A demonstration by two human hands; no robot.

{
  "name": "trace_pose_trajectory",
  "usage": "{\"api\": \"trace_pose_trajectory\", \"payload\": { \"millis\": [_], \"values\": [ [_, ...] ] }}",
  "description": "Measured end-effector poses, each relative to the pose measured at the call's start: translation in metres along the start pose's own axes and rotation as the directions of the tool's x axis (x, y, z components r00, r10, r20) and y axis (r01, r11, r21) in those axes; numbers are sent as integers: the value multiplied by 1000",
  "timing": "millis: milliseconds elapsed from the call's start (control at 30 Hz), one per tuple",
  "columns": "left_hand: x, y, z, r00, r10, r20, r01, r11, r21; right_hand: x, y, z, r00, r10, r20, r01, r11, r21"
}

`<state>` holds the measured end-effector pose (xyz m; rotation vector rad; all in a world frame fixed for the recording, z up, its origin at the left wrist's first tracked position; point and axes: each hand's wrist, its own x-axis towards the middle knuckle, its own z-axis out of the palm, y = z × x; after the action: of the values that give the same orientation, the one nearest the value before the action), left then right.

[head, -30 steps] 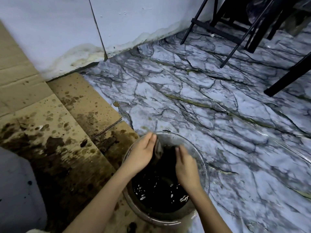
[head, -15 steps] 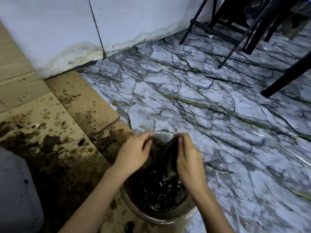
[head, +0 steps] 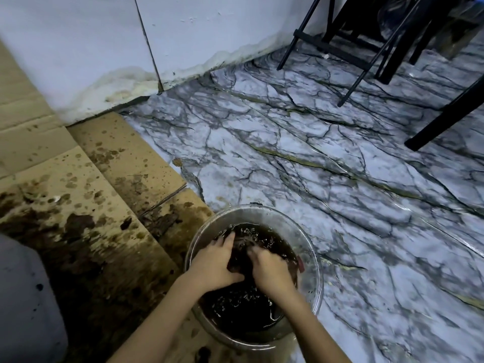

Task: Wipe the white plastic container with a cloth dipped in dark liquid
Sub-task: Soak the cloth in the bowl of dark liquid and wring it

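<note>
Left hand (head: 213,265): in the bowl (head: 310,260), fingers curled round the cloth (head: 239,258) at the liquid's surface.
Right hand (head: 271,269): just beside the left, fingers curled into the same cloth.
Cloth: dark, soaked, bunched between both hands, partly under the liquid (head: 241,307).
Bowl: clear, on the floor (head: 340,179), at the edge of the stained cardboard (head: 78,205).
Container (head: 23,297): white, at the lower left on the cardboard, well apart from the hands.
Chair legs (head: 366,56): black, far right.
</note>
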<state>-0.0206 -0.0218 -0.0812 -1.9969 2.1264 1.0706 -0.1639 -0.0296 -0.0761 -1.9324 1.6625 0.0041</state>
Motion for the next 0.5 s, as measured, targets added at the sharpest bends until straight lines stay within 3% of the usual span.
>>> {"api": "trace_pose_trajectory", "payload": {
  "millis": [67, 133, 233, 300, 367, 433, 500],
  "values": [
    [-4, 8, -9, 993, 42, -113, -75, 947, -313, -6, -16, -38, 995, -28, -99, 59, 945, 322],
    [-9, 19, -11, 974, 45, -222, -164, 816, -554, -18, -34, -75, 983, -86, -164, 170, 771, 613],
    [-10, 26, -9, 950, -55, -306, -188, 683, -706, -41, -51, -118, 964, -133, -229, 264, 456, 850],
    [-11, 26, -15, 963, -148, -225, -136, 452, -882, -44, -47, -127, 969, -40, -245, 247, 253, 935],
    [-16, 28, -25, 969, -146, -197, -173, 163, -971, -34, -35, -116, 980, 132, -152, 146, 54, 988],
    [-20, 34, -34, 973, -82, -216, -222, -77, -972, -20, -21, -84, 960, 275, 56, -41, -60, 997],
    [-23, 44, -40, 968, -20, -249, -249, -171, -953, -13, -16, -49, 888, 303, 345, -316, -141, 938]
  ]
}}
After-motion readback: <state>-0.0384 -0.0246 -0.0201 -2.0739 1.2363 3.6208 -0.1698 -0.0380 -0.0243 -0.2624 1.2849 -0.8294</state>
